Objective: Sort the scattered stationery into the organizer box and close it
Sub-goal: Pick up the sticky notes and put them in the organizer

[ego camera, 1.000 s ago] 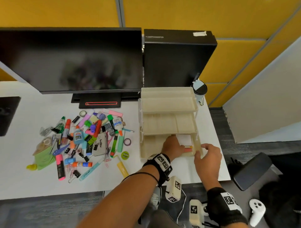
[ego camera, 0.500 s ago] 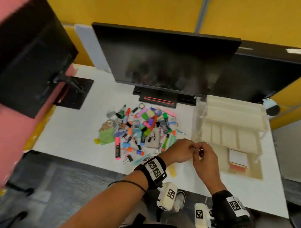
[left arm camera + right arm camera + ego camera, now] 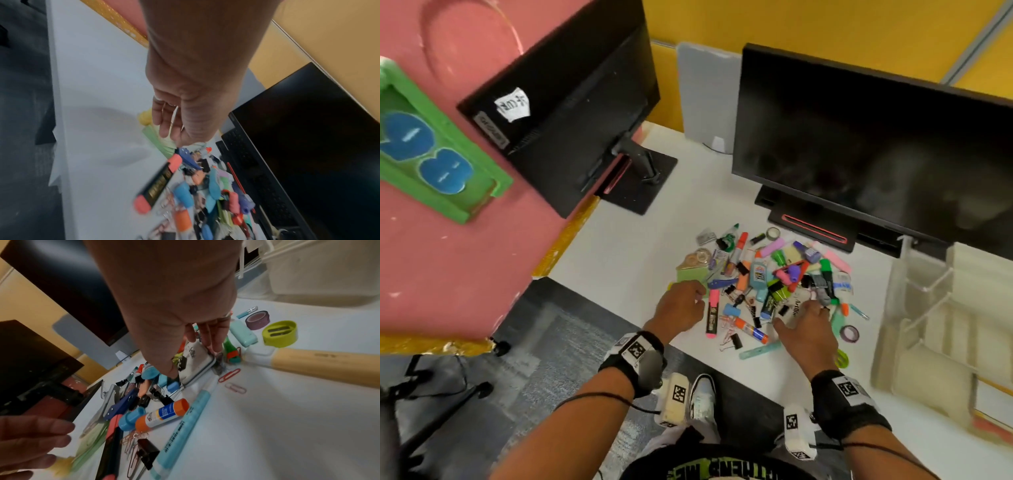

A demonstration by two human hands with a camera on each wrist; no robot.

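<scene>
A pile of scattered stationery (image 3: 774,284) lies on the white table in front of a monitor. My left hand (image 3: 685,301) hovers with loosely curled fingers over a green sticky-note pad (image 3: 158,139) at the pile's left edge and holds nothing. My right hand (image 3: 193,361) reaches down over a white "Artline" case (image 3: 201,368), thumb at one side and straight fingers at the other. A pink-capped black highlighter (image 3: 712,317) and an orange-capped glue stick (image 3: 162,415) lie between my hands. The beige organizer box (image 3: 914,373) stands open in tiers at the right.
Two dark monitors (image 3: 876,144) (image 3: 571,113) stand behind and to the left of the pile. A purple tape roll (image 3: 257,320), a green sharpener (image 3: 280,334) and a teal pen (image 3: 185,426) lie near my right hand. The table's front edge runs just under both wrists.
Both hands left the organizer's bottom tray and moved left, meeting briefly at the table's front. They now spread over the pile. The head view swung left.
</scene>
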